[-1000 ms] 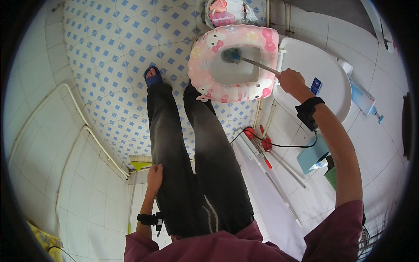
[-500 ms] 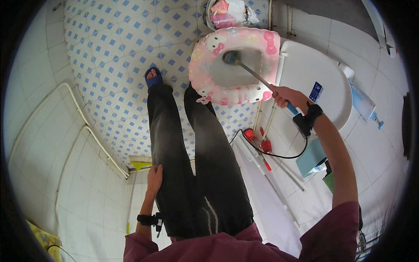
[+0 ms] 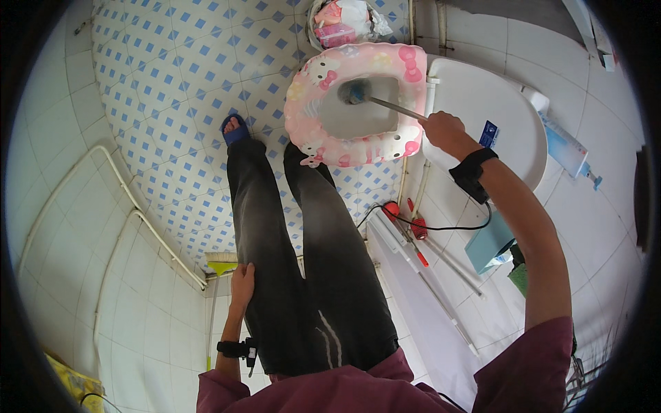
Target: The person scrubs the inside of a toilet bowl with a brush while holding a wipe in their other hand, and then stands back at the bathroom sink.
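My right hand (image 3: 446, 132) is wrapped round the grey handle of a toilet brush (image 3: 398, 109). Its bluish brush head (image 3: 356, 91) is down inside the toilet bowl (image 3: 344, 118), at the far left part of the opening. A soft pink padded seat cover (image 3: 301, 113) with cartoon prints surrounds the bowl. Against my thigh, my left hand (image 3: 242, 281) is closed on the side of my black trouser leg (image 3: 265, 234); part of its fingers is hidden.
The white toilet tank lid (image 3: 475, 103) lies right of the seat. A lined bin (image 3: 344, 24) of waste stands beyond the bowl. Red-handled tools and poles (image 3: 418, 227) lean at the lower right, near a light-blue box (image 3: 489, 244). White pipes (image 3: 113, 172) run along the left wall.
My right hand has moved slightly up toward the bowl, and the brush head now sits deeper or lower in it. The whole view has shifted a little. My left hand stays on the trouser leg.
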Available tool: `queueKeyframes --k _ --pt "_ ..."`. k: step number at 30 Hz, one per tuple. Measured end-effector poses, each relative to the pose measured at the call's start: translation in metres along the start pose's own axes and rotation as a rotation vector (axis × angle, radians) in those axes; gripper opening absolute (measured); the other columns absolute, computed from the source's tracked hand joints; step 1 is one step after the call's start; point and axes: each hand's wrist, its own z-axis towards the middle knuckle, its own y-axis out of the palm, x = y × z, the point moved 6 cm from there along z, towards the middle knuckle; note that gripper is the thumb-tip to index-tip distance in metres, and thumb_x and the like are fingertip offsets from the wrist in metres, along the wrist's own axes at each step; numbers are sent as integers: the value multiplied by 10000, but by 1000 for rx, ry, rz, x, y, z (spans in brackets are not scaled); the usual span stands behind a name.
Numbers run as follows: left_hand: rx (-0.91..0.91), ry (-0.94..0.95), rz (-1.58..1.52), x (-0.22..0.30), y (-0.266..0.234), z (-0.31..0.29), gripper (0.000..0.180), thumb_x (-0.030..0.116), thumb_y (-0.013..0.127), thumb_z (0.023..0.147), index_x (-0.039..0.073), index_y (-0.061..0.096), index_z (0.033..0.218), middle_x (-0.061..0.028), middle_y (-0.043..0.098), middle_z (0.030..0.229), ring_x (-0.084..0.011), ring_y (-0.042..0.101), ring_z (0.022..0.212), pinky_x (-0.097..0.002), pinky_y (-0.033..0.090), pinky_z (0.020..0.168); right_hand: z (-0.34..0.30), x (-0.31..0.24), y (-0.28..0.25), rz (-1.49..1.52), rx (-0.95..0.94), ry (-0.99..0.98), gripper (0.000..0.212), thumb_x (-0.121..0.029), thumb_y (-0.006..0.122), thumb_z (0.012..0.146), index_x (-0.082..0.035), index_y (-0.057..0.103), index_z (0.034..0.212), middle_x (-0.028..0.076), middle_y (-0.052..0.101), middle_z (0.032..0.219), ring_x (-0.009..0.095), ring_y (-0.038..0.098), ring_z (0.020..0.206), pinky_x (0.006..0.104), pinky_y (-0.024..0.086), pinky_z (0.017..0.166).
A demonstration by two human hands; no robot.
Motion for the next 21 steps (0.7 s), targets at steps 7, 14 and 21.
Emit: queueKeyframes --k 7,14,21 --pt "-5 -15 -32 -5 4 3 339 276 472 839 -51 516 756 -178 533 683 -255 523 664 -358 385 612 20 1 -12 -234 303 -35 147 -182 515 799 -86 626 810 71 614 795 222 626 726 352 490 539" --pt "1 -16 26 3 1 0 341 288 472 838 -42 531 779 -181 540 696 -273 530 673 -365 386 610 8 -45 -29 -698 444 -65 101 -94 568 706 -94 626 788 45 576 732 199 605 719 351 444 431" --pt "13 -14 2 -7 2 2 347 300 466 839 -36 540 794 -193 555 733 -308 541 715 -383 393 634 0 -37 -4 -168 -147 -164 230 -177 583 679 -50 645 860 101 628 793 212 627 765 358 507 555"
